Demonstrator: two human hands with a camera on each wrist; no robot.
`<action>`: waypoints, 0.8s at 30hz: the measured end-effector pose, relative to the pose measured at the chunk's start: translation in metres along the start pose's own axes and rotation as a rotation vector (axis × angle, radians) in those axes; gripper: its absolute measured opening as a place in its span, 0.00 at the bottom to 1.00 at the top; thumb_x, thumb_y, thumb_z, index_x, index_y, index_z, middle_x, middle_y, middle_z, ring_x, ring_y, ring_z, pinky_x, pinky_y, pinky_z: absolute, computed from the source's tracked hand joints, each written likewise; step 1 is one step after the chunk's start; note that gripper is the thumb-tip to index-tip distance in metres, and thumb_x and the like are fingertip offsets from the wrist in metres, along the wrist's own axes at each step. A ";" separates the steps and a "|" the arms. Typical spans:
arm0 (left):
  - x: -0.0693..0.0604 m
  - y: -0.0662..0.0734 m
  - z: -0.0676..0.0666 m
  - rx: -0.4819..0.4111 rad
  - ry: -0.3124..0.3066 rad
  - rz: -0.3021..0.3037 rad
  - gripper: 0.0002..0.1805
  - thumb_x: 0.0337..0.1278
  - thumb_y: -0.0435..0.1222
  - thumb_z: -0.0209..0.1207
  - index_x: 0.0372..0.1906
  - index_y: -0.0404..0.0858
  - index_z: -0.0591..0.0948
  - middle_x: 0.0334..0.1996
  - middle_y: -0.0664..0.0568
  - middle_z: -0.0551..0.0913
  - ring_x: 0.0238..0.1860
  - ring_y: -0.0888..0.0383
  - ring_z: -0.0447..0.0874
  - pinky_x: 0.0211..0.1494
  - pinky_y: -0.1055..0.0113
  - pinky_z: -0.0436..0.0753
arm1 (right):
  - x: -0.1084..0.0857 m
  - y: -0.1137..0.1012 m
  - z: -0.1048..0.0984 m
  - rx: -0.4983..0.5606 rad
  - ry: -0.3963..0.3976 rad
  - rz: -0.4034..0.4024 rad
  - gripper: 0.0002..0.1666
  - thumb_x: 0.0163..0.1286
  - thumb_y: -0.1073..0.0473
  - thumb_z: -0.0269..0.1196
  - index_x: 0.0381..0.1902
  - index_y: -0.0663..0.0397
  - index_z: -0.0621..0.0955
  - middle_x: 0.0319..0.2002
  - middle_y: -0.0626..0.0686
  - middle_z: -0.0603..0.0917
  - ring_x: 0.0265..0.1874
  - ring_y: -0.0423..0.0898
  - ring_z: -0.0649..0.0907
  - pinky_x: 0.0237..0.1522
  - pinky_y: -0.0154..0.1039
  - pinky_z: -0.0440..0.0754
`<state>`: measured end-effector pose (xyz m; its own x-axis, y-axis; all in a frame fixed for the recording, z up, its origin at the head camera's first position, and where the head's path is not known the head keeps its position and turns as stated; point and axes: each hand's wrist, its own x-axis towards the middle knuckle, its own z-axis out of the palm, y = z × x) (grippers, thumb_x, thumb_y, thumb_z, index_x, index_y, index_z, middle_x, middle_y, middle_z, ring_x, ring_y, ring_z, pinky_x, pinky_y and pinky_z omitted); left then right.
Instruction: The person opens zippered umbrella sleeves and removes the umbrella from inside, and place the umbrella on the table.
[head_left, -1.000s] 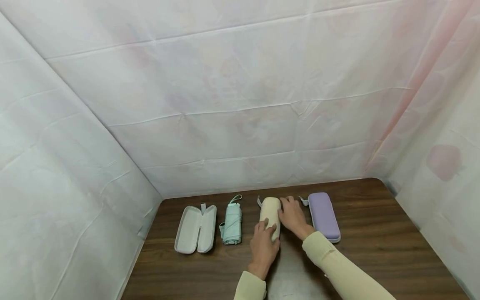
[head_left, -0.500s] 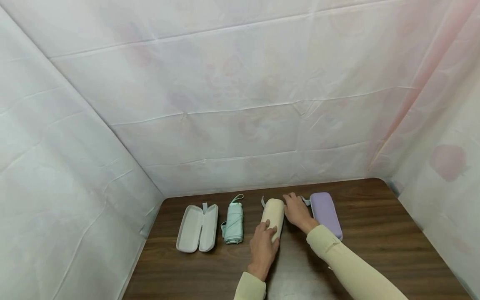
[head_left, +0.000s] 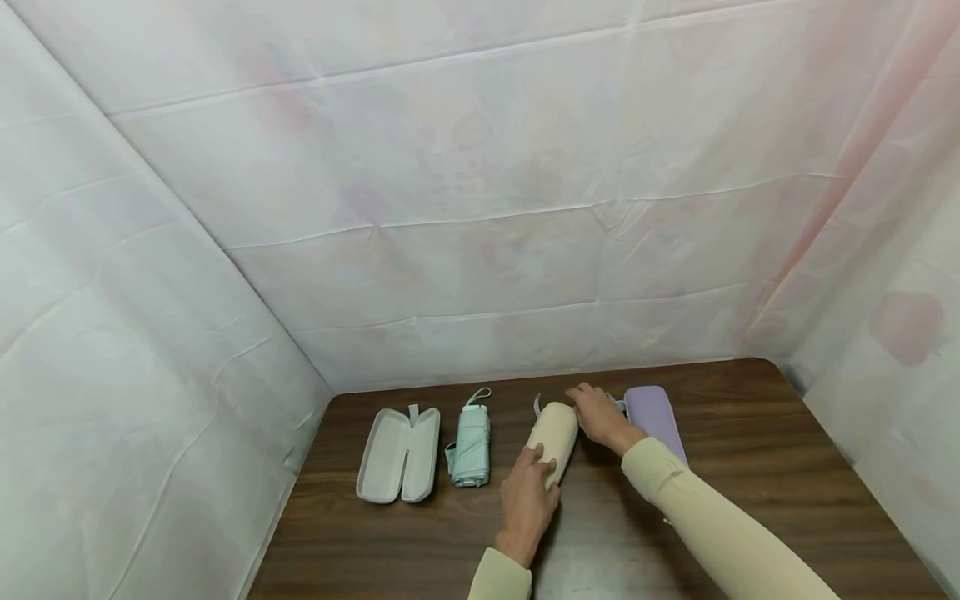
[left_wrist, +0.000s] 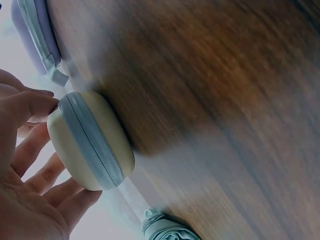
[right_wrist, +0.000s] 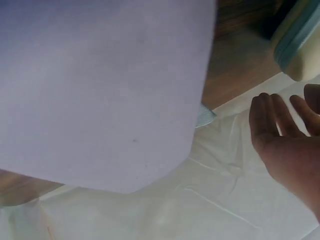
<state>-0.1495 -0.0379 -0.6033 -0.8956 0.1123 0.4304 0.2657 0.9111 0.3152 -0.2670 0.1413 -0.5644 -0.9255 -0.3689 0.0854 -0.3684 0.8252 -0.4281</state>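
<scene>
Now holding the cream zippered hard case (head_left: 553, 437) in the left grip (head_left: 527, 498), with thumb and fingers curled round its near end. Resting on the wood-grained bench (head_left: 337, 542) at a slant, with its far end turned to the right. Seen nearly end-on from the left wrist, with a grey zipper band (left_wrist: 92, 142) running closed round the middle. Bearing a small pull strap (head_left: 537, 406) on the far left side as well.

Leaving the right grip (head_left: 603, 417) unclasped and holding nothing, with relaxed fingers just beside the far right corner of the cream case. Cannot tell for certain about contact there.

Can see a purple zippered hard case (head_left: 651, 415) to the right of the cream case, partly covered by the right sleeve (head_left: 712, 517), and looming large in the right wrist view. Can see a mint-green folded umbrella (head_left: 472, 446), with a wrist loop at its far end, near the cream case on its left. Further left of the cream case, can make out a light grey hard case (head_left: 382, 457), spread open with both hollow halves facing up. Beyond the cream case, past the bench edge, can see a creased whitish backdrop (head_left: 465, 167) with faint pink patterning.
</scene>
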 end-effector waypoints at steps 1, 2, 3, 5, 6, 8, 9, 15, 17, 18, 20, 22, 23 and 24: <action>0.000 0.000 0.000 0.002 -0.007 -0.001 0.18 0.39 0.33 0.82 0.42 0.46 0.95 0.58 0.52 0.88 0.59 0.51 0.87 0.44 0.54 0.89 | 0.001 0.001 0.001 0.001 -0.006 -0.006 0.21 0.78 0.70 0.60 0.65 0.69 0.79 0.59 0.67 0.81 0.56 0.68 0.82 0.58 0.59 0.83; -0.001 0.000 0.000 0.004 -0.008 0.001 0.18 0.40 0.33 0.82 0.42 0.46 0.95 0.58 0.53 0.88 0.60 0.50 0.87 0.44 0.54 0.89 | 0.002 0.002 0.001 0.000 -0.006 -0.015 0.20 0.77 0.71 0.60 0.64 0.69 0.80 0.59 0.67 0.81 0.56 0.67 0.82 0.57 0.59 0.83; -0.001 -0.001 0.000 0.009 -0.007 0.003 0.18 0.40 0.33 0.82 0.42 0.47 0.95 0.58 0.53 0.88 0.60 0.50 0.87 0.44 0.54 0.89 | 0.003 0.003 0.002 0.002 -0.010 -0.022 0.20 0.77 0.71 0.60 0.64 0.68 0.81 0.58 0.66 0.82 0.55 0.66 0.83 0.57 0.58 0.84; -0.001 -0.001 0.001 0.022 -0.002 0.010 0.17 0.41 0.35 0.83 0.42 0.47 0.95 0.58 0.54 0.88 0.60 0.51 0.87 0.44 0.55 0.89 | 0.005 0.005 0.003 0.003 -0.018 -0.034 0.19 0.77 0.72 0.60 0.63 0.67 0.82 0.57 0.65 0.83 0.55 0.65 0.84 0.56 0.59 0.84; -0.002 -0.001 0.001 0.026 0.004 0.015 0.17 0.41 0.36 0.84 0.41 0.47 0.95 0.57 0.54 0.88 0.59 0.52 0.87 0.44 0.55 0.89 | 0.006 0.007 0.004 0.005 -0.023 -0.040 0.19 0.77 0.72 0.60 0.63 0.67 0.82 0.57 0.64 0.84 0.55 0.64 0.84 0.56 0.59 0.84; -0.002 -0.002 0.002 0.034 0.011 0.023 0.17 0.40 0.37 0.84 0.41 0.48 0.95 0.57 0.55 0.89 0.59 0.52 0.88 0.43 0.55 0.90 | 0.008 0.008 0.004 0.013 -0.040 -0.042 0.19 0.77 0.72 0.59 0.63 0.66 0.82 0.58 0.63 0.84 0.56 0.64 0.85 0.56 0.60 0.84; -0.002 -0.002 0.002 0.035 0.011 0.024 0.17 0.40 0.37 0.85 0.41 0.48 0.95 0.57 0.55 0.89 0.58 0.52 0.88 0.43 0.55 0.90 | 0.009 0.009 0.005 0.018 -0.050 -0.041 0.19 0.77 0.72 0.59 0.63 0.65 0.83 0.58 0.63 0.84 0.56 0.63 0.85 0.56 0.61 0.84; -0.002 -0.004 0.000 -0.004 -0.006 0.026 0.17 0.43 0.36 0.84 0.43 0.47 0.95 0.58 0.54 0.88 0.54 0.51 0.90 0.41 0.54 0.90 | 0.013 0.012 0.003 0.008 -0.090 -0.065 0.18 0.77 0.72 0.59 0.61 0.62 0.85 0.55 0.60 0.85 0.55 0.62 0.85 0.51 0.57 0.87; -0.002 -0.005 0.000 -0.016 -0.021 0.024 0.17 0.44 0.35 0.83 0.43 0.47 0.95 0.59 0.54 0.88 0.53 0.51 0.90 0.41 0.54 0.89 | 0.015 0.013 0.003 -0.003 -0.103 -0.078 0.18 0.77 0.72 0.59 0.61 0.61 0.85 0.55 0.60 0.85 0.55 0.62 0.85 0.50 0.56 0.87; -0.002 -0.005 -0.001 -0.025 -0.030 0.022 0.17 0.45 0.35 0.83 0.44 0.46 0.95 0.59 0.54 0.88 0.53 0.51 0.90 0.41 0.53 0.89 | 0.015 0.013 0.002 -0.009 -0.111 -0.085 0.18 0.78 0.71 0.59 0.61 0.61 0.85 0.56 0.60 0.85 0.56 0.62 0.85 0.50 0.56 0.87; -0.002 -0.005 -0.002 -0.042 -0.052 0.016 0.17 0.46 0.34 0.82 0.44 0.46 0.94 0.60 0.54 0.87 0.56 0.51 0.89 0.44 0.52 0.89 | 0.017 0.014 0.002 -0.029 -0.128 -0.106 0.17 0.77 0.71 0.61 0.60 0.61 0.85 0.56 0.60 0.85 0.56 0.62 0.85 0.51 0.56 0.87; -0.002 -0.005 -0.002 -0.057 -0.068 0.015 0.16 0.46 0.33 0.82 0.44 0.46 0.94 0.61 0.54 0.87 0.59 0.50 0.88 0.46 0.51 0.89 | 0.018 0.016 0.001 -0.045 -0.147 -0.125 0.17 0.77 0.71 0.62 0.60 0.61 0.85 0.55 0.60 0.85 0.56 0.62 0.84 0.52 0.56 0.87; -0.002 -0.006 -0.003 -0.065 -0.075 0.015 0.16 0.46 0.33 0.81 0.44 0.45 0.94 0.61 0.54 0.87 0.61 0.50 0.87 0.47 0.51 0.89 | 0.018 0.016 0.001 -0.055 -0.155 -0.137 0.17 0.76 0.71 0.62 0.60 0.61 0.85 0.55 0.60 0.85 0.56 0.62 0.85 0.53 0.55 0.87; -0.002 -0.006 -0.003 -0.075 -0.079 0.017 0.16 0.46 0.33 0.81 0.44 0.45 0.94 0.61 0.53 0.87 0.62 0.49 0.86 0.48 0.51 0.89 | 0.019 0.017 0.000 -0.061 -0.164 -0.144 0.17 0.76 0.71 0.63 0.60 0.61 0.85 0.55 0.59 0.85 0.56 0.61 0.85 0.53 0.55 0.86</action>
<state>-0.1482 -0.0446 -0.6032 -0.9154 0.1613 0.3689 0.3043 0.8770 0.3718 -0.2909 0.1481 -0.5706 -0.8382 -0.5454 -0.0080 -0.5051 0.7816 -0.3660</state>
